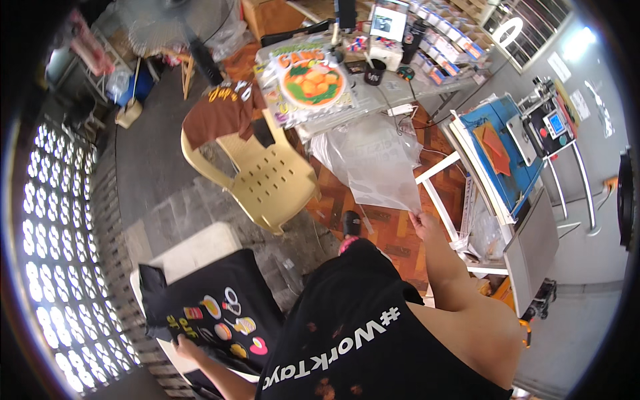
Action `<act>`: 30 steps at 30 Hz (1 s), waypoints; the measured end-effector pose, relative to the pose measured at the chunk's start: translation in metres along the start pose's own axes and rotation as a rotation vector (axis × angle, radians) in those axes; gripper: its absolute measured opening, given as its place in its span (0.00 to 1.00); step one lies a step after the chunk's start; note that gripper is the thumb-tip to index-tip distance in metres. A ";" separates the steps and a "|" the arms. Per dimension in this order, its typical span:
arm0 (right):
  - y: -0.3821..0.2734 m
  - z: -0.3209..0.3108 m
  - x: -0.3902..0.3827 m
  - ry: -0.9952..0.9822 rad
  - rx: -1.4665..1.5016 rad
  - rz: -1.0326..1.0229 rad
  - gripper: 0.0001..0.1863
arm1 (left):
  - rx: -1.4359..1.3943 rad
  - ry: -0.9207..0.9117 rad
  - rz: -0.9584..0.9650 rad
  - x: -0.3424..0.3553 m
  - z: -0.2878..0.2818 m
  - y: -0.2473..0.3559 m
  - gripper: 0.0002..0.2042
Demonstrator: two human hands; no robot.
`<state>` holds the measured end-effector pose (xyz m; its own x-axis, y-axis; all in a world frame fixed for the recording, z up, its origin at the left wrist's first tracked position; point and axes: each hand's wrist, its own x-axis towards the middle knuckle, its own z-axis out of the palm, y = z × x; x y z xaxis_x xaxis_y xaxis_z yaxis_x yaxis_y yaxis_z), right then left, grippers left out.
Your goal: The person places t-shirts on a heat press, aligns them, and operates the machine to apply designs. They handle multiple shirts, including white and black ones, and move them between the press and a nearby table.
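Observation:
My right hand (423, 227) pinches the near corner of a large translucent plastic bag (373, 163), which hangs from the table's front edge toward me. At the lower left, my left hand (187, 348) is closed at the edge of a black T-shirt (217, 300); its fingertips are small and partly hidden. Colourful food pictures and yellow lettering are printed on the shirt. Under it is a white table (193, 250), whose top shows along the far side.
A cream plastic chair (273, 180) stands ahead with a brown shirt (223, 113) over its back. A heat press (533, 127) sits on a white-framed stand at right. The far table (347, 113) bears a printed food sheet (310, 83) and a black mug (375, 72). A fan (180, 33) is far left.

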<state>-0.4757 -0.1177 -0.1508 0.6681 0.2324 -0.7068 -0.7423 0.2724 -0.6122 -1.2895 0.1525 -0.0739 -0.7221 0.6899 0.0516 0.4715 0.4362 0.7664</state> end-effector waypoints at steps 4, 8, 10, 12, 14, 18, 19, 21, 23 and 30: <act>-0.007 0.027 0.049 0.011 0.131 0.046 0.14 | -0.085 -0.168 0.277 -0.078 0.075 0.095 0.22; -0.029 0.045 0.121 -0.228 -0.189 0.156 0.23 | -0.184 -0.495 0.515 -0.217 0.132 0.192 0.17; -0.053 0.131 0.063 -0.358 -0.999 0.386 0.39 | -0.053 -0.699 0.364 -0.282 0.125 0.223 0.13; -0.053 0.157 0.065 -0.582 -1.741 -0.045 0.54 | -0.043 -1.047 0.227 -0.356 0.117 0.293 0.14; -0.038 0.170 0.041 -0.863 -1.859 -0.803 0.58 | -0.269 -1.339 0.027 -0.396 0.099 0.327 0.11; -0.044 0.171 0.003 -0.995 -1.610 -1.556 0.34 | -0.952 -1.762 -0.190 -0.431 0.079 0.358 0.10; -0.052 0.161 0.008 -1.105 -1.546 -1.463 0.30 | -0.862 -1.907 -0.151 -0.423 0.076 0.365 0.14; -0.083 0.137 0.002 -1.271 -1.426 -1.074 0.18 | -0.444 -1.756 0.273 -0.410 0.076 0.371 0.18; -0.113 0.080 0.001 -1.098 -1.159 -0.979 0.17 | -0.042 -1.699 0.448 -0.422 0.081 0.408 0.24; -0.183 -0.223 -0.142 -0.068 -1.488 -0.812 0.13 | 0.100 -1.839 0.966 -0.531 0.174 0.403 0.09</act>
<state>-0.4462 -0.4092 -0.0176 0.8433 0.5321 -0.0751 0.3933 -0.7064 -0.5885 -0.6283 0.0627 0.0965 0.9185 0.2809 -0.2783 0.3691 -0.3569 0.8581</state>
